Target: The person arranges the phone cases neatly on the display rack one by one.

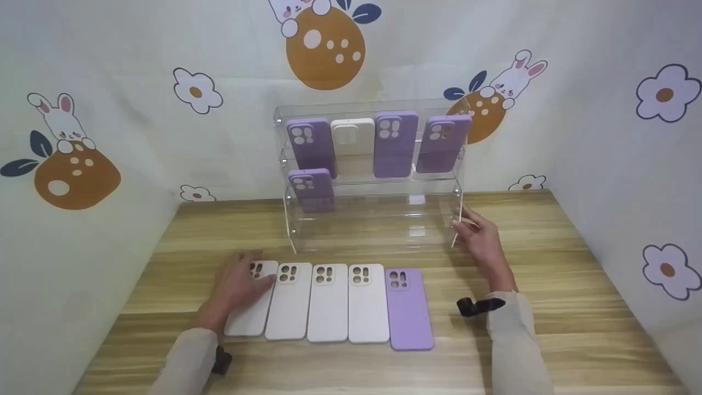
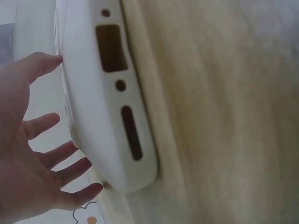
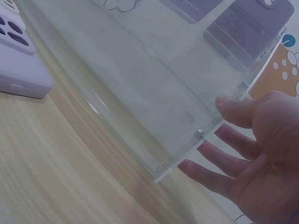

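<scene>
My left hand [image 1: 238, 282] lies over the leftmost white phone case [image 1: 247, 318], covering part of its upper half. In the left wrist view its fingers [image 2: 70, 175] are spread along one side of that case [image 2: 98, 102], and the thumb comes to the other side. On the right, my right hand [image 1: 483, 244] touches the side panel of a clear tiered display stand [image 1: 378, 206]. The right wrist view has the thumb over the panel's edge and straight fingers [image 3: 219, 158] along its outside. Three more white cases [image 1: 328, 307] and a purple case [image 1: 411, 318] lie in the same row.
Several purple cases [image 1: 396, 145] and a white case [image 1: 352, 140] lean on the stand's upper tier. Another purple case [image 1: 312, 192] stands one tier lower, at the left. Patterned cloth walls [image 1: 164, 148] enclose the wooden table [image 1: 554, 329] at the back and sides.
</scene>
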`<action>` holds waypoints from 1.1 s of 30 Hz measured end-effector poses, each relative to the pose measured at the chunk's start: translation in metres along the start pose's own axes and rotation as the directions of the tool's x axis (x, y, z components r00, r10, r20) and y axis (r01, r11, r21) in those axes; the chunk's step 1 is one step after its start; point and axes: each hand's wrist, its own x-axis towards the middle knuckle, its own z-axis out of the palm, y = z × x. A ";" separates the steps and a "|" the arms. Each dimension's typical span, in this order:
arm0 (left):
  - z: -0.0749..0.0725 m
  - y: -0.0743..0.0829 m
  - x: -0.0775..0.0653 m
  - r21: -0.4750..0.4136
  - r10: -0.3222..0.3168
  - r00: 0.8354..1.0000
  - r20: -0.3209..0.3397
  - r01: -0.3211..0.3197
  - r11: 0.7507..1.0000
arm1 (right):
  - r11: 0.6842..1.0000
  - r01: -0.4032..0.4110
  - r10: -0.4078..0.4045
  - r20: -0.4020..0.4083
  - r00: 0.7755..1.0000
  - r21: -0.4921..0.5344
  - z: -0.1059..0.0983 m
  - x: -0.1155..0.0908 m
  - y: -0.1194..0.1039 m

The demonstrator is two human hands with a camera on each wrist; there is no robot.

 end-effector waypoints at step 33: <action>-0.039 0.040 0.011 0.044 -0.051 0.993 -0.110 0.056 0.998 | 1.000 0.029 -0.029 -0.002 1.000 -0.013 0.001 0.000 -0.001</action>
